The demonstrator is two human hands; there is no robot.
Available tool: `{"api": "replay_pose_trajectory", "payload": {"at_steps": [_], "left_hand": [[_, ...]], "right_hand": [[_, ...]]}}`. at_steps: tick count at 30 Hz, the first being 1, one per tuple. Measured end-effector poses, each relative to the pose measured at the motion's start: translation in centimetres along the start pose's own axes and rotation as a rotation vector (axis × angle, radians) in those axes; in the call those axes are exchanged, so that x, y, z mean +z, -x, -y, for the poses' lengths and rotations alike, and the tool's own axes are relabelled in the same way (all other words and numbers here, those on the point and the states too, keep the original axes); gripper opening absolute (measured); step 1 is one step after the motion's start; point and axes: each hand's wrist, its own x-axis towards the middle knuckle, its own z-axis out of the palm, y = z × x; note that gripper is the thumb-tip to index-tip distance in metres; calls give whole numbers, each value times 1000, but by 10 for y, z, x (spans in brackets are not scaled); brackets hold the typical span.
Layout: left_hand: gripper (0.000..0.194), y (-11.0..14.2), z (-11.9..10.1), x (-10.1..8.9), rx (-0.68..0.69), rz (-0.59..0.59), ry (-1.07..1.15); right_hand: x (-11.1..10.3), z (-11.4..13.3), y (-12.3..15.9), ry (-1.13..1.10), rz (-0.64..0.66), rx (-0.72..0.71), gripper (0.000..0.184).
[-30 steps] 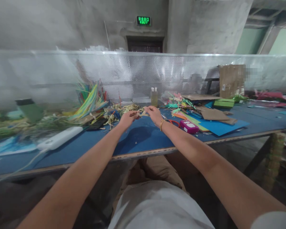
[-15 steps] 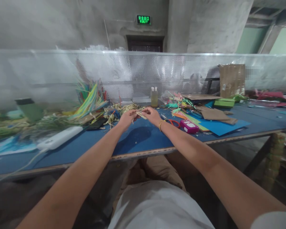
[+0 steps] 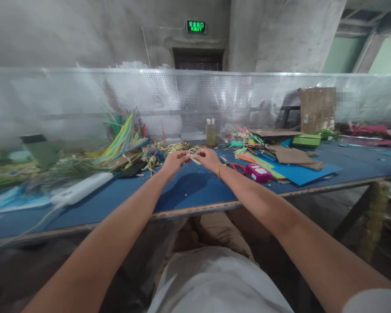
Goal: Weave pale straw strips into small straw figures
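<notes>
Hands meet above the middle of the blue surface (image 3: 189, 191): the left hand (image 3: 173, 163) and the right hand (image 3: 208, 158) both pinch a pale straw strip (image 3: 193, 157) held between their fingertips, just over the surface. At 9 o'clock from the strip lies a heap of straw scraps (image 3: 156, 156); at 12 o'clock stands a small glass bottle (image 3: 210, 132). Red-handled scissors (image 3: 236, 166) and a pink box (image 3: 259, 172) lie at 3 o'clock, near the right wrist
</notes>
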Motion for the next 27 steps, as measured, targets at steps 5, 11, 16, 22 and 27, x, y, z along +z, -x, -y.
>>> {"api": "replay_pose_trajectory", "payload": {"at_steps": [5,11,16,22,27], "left_hand": [[29,0,0,0,0,21,12],[32,1,-1,1,-3,19,54],[29,-1,2,0,5,2,83],[23,-1,3,1,-32,19,142],[19,3,-3,3,-75,28,191]], "right_hand": [[0,-2,-2,10,-7,11,17],[1,-1,-2,0,-6,23,16],[1,-1,-1,-20,6,32,17],[1,1,0,-27,2,23,17],[1,2,0,-22,-8,21,15]]}}
